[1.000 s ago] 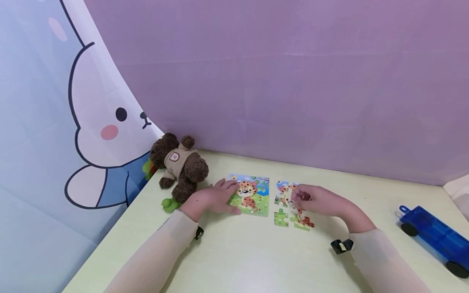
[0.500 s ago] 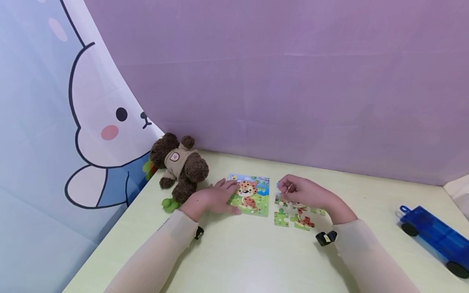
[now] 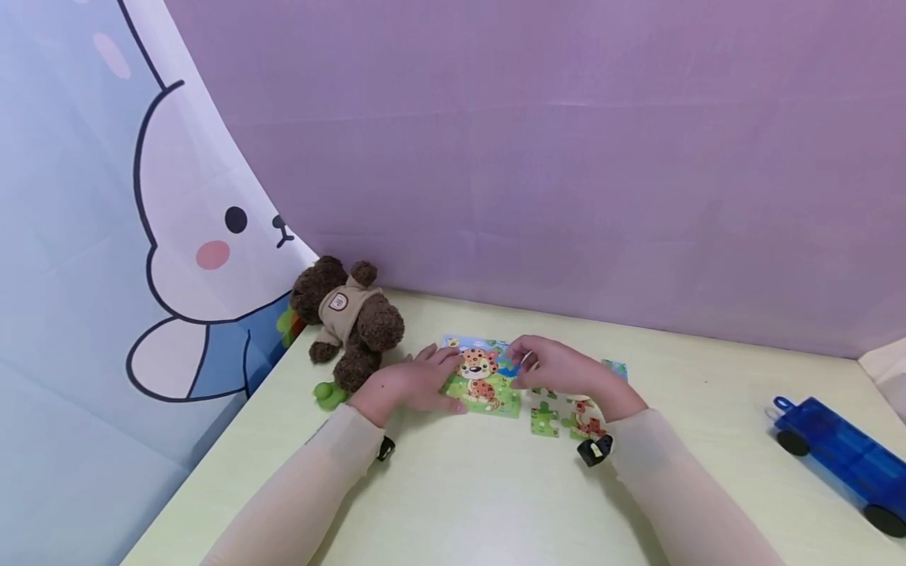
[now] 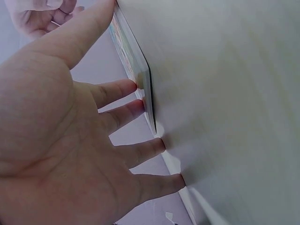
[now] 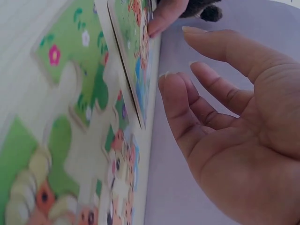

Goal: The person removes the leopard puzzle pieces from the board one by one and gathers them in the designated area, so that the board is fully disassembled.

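Observation:
A square picture board (image 3: pixel 488 397) with a spotted leopard cub lies on the table, its raised edge showing in the left wrist view. My left hand (image 3: pixel 418 384) rests at its left side with fingers spread, fingertips on the board's edge and on the tabletop. Over the board's right edge hovers my right hand (image 3: pixel 559 369). In the right wrist view its fingers are loosely bent, with a gap between thumb and forefinger and nothing held. Beneath and beside it lie loose jigsaw pieces (image 3: pixel 543 422) with matching leopard art. My right hand and forearm hide several of them.
A brown teddy bear (image 3: pixel 347 314) in a beige shirt lies back left, with a small green toy (image 3: pixel 329 395) by its foot. A blue transparent toy wagon (image 3: pixel 842 456) with black wheels stands at the right. A purple curtain (image 3: pixel 566 196) closes off the back.
My right hand has moved left from above the jigsaw pieces to the picture board's right edge. My left hand has stayed in place.

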{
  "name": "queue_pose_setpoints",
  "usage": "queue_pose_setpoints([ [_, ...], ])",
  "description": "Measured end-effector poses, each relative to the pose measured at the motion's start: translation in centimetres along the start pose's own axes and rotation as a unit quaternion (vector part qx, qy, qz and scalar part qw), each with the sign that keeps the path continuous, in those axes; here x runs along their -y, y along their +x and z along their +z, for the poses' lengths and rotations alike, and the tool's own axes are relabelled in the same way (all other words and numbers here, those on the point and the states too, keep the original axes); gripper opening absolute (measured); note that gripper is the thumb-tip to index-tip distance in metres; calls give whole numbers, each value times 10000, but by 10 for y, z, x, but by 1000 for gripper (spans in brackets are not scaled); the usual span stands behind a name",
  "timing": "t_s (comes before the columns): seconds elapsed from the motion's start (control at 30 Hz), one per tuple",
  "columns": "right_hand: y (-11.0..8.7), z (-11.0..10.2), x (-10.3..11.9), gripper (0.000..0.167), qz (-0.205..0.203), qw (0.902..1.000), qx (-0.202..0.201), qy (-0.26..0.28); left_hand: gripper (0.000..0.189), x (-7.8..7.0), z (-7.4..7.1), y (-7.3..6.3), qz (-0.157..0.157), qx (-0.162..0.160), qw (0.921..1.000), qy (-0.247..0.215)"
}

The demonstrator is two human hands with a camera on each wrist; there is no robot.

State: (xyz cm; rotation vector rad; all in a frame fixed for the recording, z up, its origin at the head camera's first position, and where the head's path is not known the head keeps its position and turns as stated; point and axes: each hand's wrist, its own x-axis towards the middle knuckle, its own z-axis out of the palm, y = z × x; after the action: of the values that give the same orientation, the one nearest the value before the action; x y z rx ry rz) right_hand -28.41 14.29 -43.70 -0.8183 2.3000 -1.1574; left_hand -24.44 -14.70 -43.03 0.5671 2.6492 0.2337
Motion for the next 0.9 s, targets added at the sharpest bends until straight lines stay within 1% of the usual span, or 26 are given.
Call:
queue_pose_setpoints([
  [0.13,7,6,2,52,3,9999,95,-136,99,0,-1,0,8,3,10000,52],
  [0.3,14,10,4,48,14,9995,226,-224,99,0,0,0,0,-8,10000,81],
  [0.47,19,13,4,47,46,9990,224,-375,98,-1,-1,-1,-8,-13,10000,84],
  [0.63,21,17,8,46,72,9976,252,-641,98,-3,-2,-2,1,3,9999,138],
  [0.9,19,22,18,42,181,9930,510,-1053,97,-4,-4,-4,-6,6,10000,49],
])
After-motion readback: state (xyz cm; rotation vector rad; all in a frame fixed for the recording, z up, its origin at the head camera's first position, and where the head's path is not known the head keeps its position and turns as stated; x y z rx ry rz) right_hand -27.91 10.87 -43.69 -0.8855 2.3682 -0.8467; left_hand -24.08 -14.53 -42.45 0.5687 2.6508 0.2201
